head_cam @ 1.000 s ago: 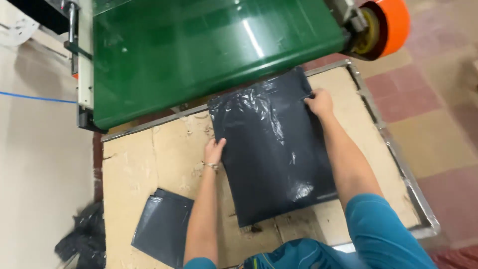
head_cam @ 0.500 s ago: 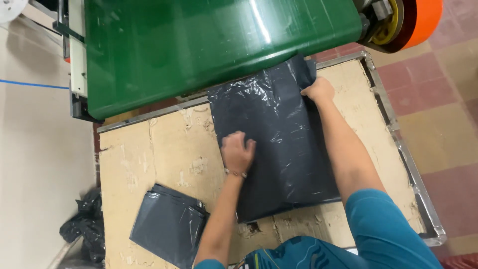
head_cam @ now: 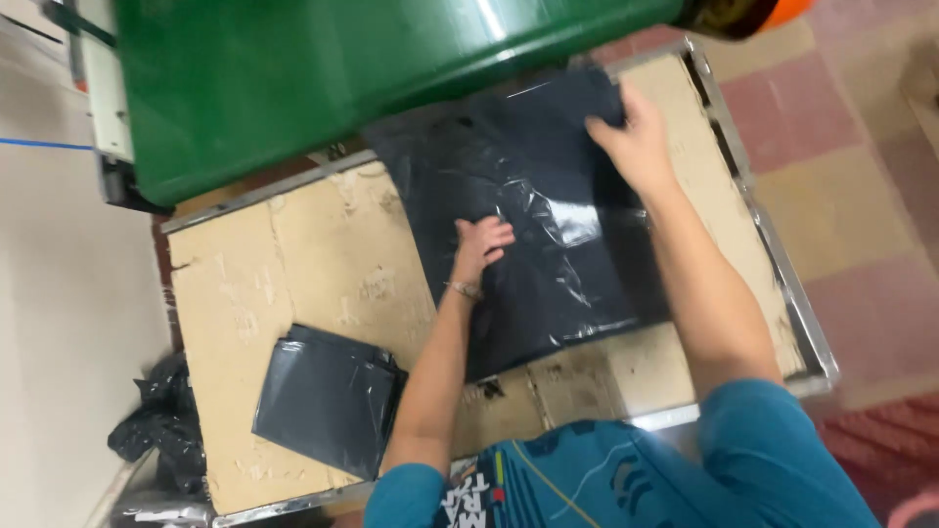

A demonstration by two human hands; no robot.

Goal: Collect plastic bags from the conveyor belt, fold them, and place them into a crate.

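Pressing the dark plastic bag (head_cam: 548,225) flat on the cardboard-topped table (head_cam: 293,274), my left hand (head_cam: 479,244) spreads mid-sheet while my right hand (head_cam: 636,142) pinches its far corner. Its long axis runs toward the green conveyor (head_cam: 342,68); tiled floor (head_cam: 851,196) lies alongside.

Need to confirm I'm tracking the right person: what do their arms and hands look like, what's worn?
Both arms are bare below short teal sleeves, the left sleeve and the right sleeve. The left hand has a thin bracelet at the wrist. The right hand is bare, with no gloves or rings visible.
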